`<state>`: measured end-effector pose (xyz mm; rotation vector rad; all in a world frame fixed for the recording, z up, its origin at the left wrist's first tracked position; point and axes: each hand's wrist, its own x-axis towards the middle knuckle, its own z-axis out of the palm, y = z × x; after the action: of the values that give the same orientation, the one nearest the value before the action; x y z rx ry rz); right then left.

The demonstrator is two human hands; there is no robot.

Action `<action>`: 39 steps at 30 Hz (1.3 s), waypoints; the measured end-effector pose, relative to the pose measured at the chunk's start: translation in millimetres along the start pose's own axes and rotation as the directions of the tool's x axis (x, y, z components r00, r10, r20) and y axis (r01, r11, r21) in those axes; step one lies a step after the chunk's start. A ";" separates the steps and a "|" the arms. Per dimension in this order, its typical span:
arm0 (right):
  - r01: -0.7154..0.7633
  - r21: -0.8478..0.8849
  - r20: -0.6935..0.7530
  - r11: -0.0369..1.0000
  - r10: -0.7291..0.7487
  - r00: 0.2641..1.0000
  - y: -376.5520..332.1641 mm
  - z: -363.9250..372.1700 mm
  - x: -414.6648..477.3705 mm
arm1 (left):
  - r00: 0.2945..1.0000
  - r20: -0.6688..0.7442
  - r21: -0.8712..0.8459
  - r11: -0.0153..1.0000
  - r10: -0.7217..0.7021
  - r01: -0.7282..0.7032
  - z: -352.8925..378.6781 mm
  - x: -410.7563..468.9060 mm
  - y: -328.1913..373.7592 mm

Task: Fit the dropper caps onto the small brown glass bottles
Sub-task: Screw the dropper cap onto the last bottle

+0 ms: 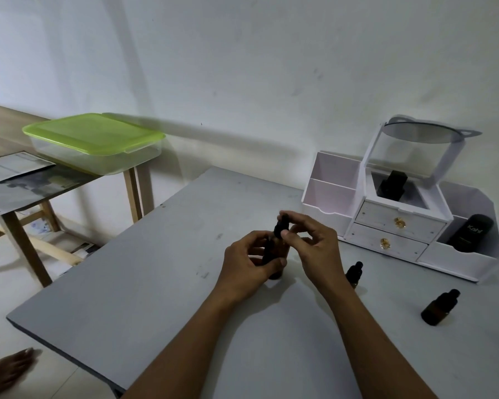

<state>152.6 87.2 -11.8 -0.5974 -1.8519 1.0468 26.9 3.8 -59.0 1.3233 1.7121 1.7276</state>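
Observation:
My left hand (249, 264) wraps around a small brown glass bottle (275, 254) that stands on the grey table (144, 289). Above it, my right hand (314, 246) pinches a black dropper cap (280, 226) at the bottle's neck with thumb and fingers. Whether the cap is fully seated is hidden by my fingers. Two more brown bottles with black dropper caps on them stand to the right, one (355, 273) just behind my right wrist and one (440, 308) nearer the table's right side.
A white organizer (398, 223) with two drawers, a mirror and dark bottles sits at the table's back right. A wooden side table (18, 234) at the left carries a green-lidded clear box (95, 142) and papers. A bare foot (6, 370) shows at the lower left.

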 end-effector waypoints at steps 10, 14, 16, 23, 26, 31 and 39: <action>-0.008 0.030 -0.021 1.000 0.008 1.000 0.7 2.6 -1.7 | 1.000 0.000 0.014 1.000 0.000 0.000 1.2 -0.9 1.1; 0.005 -0.033 -0.039 0.999 -0.007 0.999 2.0 3.0 -1.0 | 1.000 -0.003 0.011 1.000 -0.008 0.008 0.9 -0.5 -0.7; -0.007 -0.032 -0.072 0.999 0.004 0.997 3.1 5.0 -1.4 | 1.000 -0.002 0.008 1.000 0.000 0.000 0.6 -1.0 0.5; -0.004 0.002 -0.023 1.000 0.004 1.000 0.5 6.5 -3.4 | 1.000 -0.002 0.015 1.000 -0.003 0.003 2.2 -0.1 -0.7; -0.008 -0.022 -0.045 1.000 0.007 0.999 3.1 5.0 -2.2 | 1.000 -0.002 0.014 1.000 0.003 -0.003 1.4 -0.8 -0.6; -0.010 -0.021 -0.052 1.000 0.009 0.999 2.2 7.0 -3.3 | 1.000 0.008 0.005 1.000 0.019 -0.019 1.1 -0.9 -0.3; -0.031 -0.016 -0.043 0.999 0.030 0.999 0.8 5.5 -2.1 | 1.000 0.000 0.021 1.000 0.004 -0.004 0.9 -0.4 -1.3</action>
<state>148.7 83.8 -14.8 -0.6549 -1.8213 1.0319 27.4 4.2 -60.5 1.3360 1.7335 1.7168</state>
